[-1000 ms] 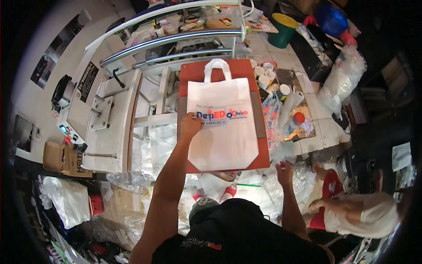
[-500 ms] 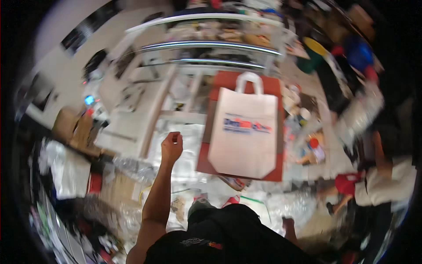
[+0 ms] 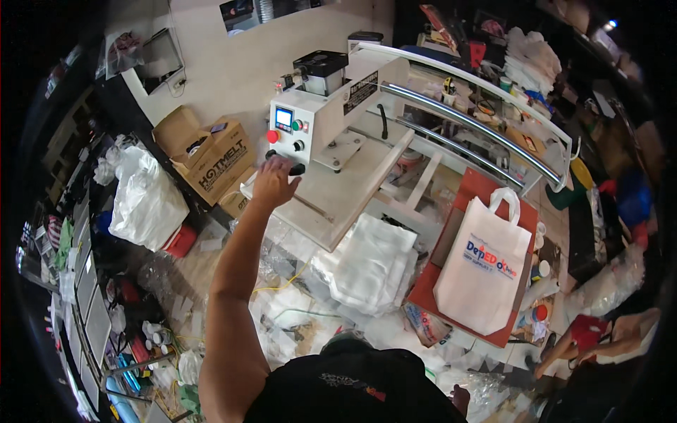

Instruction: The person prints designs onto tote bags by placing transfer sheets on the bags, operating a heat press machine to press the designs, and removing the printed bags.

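Observation:
My left hand (image 3: 275,180) reaches up to a black handle (image 3: 296,170) below the screen and buttons of a white heat-press machine (image 3: 289,127), fingers curled over it. To the right, a white printed nonwoven bag (image 3: 476,289) lies on a reddish-brown platen (image 3: 423,289), handles upward, untouched. A pale flat lower plate (image 3: 303,222) extends from the machine beside that platen. Low at the frame's bottom, my right hand (image 3: 460,398) shows only partly, dark and small beside my black shirt; its grip is unclear.
Cardboard boxes (image 3: 204,158) stand left of the machine. A large white plastic bundle (image 3: 144,204) is farther left. Stacked white bags (image 3: 370,264) and loose plastic lie below. A chrome rail (image 3: 479,127) crosses behind. A co-worker (image 3: 592,338) in red and pale clothing is at right.
My left hand has left the bag's print and moved left onto the machine's handle. The view has swung left, bringing the machine to the middle and shifting the bag rightward.

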Motion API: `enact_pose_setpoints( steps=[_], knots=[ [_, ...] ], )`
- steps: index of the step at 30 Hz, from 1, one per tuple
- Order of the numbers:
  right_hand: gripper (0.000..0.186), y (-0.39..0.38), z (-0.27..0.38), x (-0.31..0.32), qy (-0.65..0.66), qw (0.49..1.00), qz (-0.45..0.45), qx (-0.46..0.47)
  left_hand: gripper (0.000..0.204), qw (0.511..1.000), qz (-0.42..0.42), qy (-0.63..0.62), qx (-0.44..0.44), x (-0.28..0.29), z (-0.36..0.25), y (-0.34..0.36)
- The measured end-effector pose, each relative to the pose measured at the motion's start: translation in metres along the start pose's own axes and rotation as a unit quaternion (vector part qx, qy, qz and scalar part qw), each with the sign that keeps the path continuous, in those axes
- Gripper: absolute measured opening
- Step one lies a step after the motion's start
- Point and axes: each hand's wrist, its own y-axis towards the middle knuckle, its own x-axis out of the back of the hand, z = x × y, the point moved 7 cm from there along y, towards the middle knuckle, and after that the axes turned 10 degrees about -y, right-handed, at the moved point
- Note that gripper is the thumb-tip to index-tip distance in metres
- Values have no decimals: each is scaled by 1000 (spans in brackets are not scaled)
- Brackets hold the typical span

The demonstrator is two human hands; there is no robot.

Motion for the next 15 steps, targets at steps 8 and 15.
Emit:
enact_pose_setpoints(
  steps=[8,15],
  knots=[
    [28,-149,40,-69,-98,995,-3,10,35,995,85,-15,50,-41,9,19],
    [27,-205,7,-118,-105,988,43,102,30,997,61,-34,18,-14,21,14]
  ],
)
